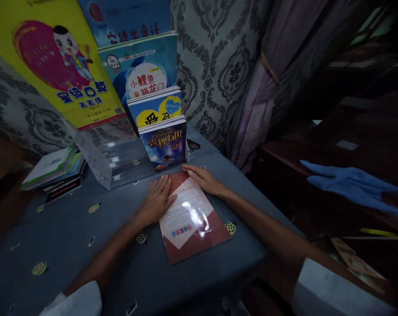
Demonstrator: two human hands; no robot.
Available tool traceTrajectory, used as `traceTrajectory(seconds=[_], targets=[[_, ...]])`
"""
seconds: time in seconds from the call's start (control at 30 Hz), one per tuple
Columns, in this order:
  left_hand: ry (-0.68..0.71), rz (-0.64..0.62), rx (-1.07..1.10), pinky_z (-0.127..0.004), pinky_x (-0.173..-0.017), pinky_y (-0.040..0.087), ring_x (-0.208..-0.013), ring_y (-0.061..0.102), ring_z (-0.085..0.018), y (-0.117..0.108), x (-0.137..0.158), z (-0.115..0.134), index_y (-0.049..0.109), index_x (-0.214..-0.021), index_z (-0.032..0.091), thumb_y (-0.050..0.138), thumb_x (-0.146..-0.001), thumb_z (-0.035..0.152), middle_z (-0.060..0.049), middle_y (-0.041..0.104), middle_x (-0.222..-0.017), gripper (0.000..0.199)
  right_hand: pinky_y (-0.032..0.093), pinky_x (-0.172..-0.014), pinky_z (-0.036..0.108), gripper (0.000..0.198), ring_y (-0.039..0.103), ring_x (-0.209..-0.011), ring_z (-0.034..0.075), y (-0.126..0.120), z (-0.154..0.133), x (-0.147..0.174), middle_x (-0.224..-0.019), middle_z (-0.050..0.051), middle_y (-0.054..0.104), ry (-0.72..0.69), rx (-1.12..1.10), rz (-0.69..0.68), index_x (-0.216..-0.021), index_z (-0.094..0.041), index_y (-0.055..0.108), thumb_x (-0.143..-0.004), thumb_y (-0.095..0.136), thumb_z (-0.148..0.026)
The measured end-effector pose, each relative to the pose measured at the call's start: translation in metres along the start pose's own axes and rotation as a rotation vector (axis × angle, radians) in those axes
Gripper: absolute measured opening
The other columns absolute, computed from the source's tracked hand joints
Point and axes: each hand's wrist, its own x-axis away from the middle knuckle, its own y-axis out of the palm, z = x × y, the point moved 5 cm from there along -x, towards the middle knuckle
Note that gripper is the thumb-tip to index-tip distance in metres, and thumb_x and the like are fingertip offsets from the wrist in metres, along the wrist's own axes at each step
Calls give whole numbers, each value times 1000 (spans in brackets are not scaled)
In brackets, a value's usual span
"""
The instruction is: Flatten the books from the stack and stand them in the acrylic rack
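Note:
A thin glossy book (195, 245) with a reddish-brown border and a pale panel of print lies flat on the table. My left hand (156, 199) rests over its far left edge, fingers stretched out and palm down. At its far right corner, my right hand (205, 180) touches the edge with straight fingers, the thumb side up. Just beyond my fingertips, a dark blue book (166, 142) stands at the front of a clear tiered stand (98, 164). Behind it rise a blue-and-yellow book (157, 107), a teal book (138, 61) and a tall yellow workbook (30, 83).
A stack of books (57, 169) lies left of the stand. Dark glasses (194, 145) sit behind it on the right. The blue tablecloth (67, 237) has small printed motifs. A patterned wall and a tied purple curtain (261, 96) stand behind. Blue gloves (350, 182) lie on dark furniture at right.

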Motion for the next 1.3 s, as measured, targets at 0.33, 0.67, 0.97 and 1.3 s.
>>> traceTrajectory(seconds=[0.33,0.67,0.97,1.3], targets=[[169,-131,49,-44,-123,22,-152,20,-24,1,-39,18,28,-155,9,30,-103,52,-17,25,-162,67,46,-109,48,46,62,-123,23,-3,5,-2,-133,8,67,-2,-44,20,-137,-25,57,-102,39,-48],[189,-41,99,-42,-122,28,-147,35,-22,-1,-54,24,38,-151,12,36,-104,43,-15,38,-158,56,46,-107,46,52,64,-119,24,-11,3,-2,-130,10,69,9,-21,102,-134,-20,59,-102,36,-54],[272,-8,68,-42,-119,33,-143,42,-23,-3,-61,33,48,-144,12,38,-102,31,-13,48,-152,47,51,-100,43,52,67,-112,24,-15,0,-3,-122,11,72,-14,20,70,-134,-19,59,-102,34,-52],[144,53,18,-48,-118,35,-138,48,-25,5,-62,45,48,-145,15,36,-103,30,-13,49,-151,46,51,-102,43,49,67,-114,23,-16,1,-4,-121,10,73,-26,35,35,-133,-20,60,-103,35,-49]])
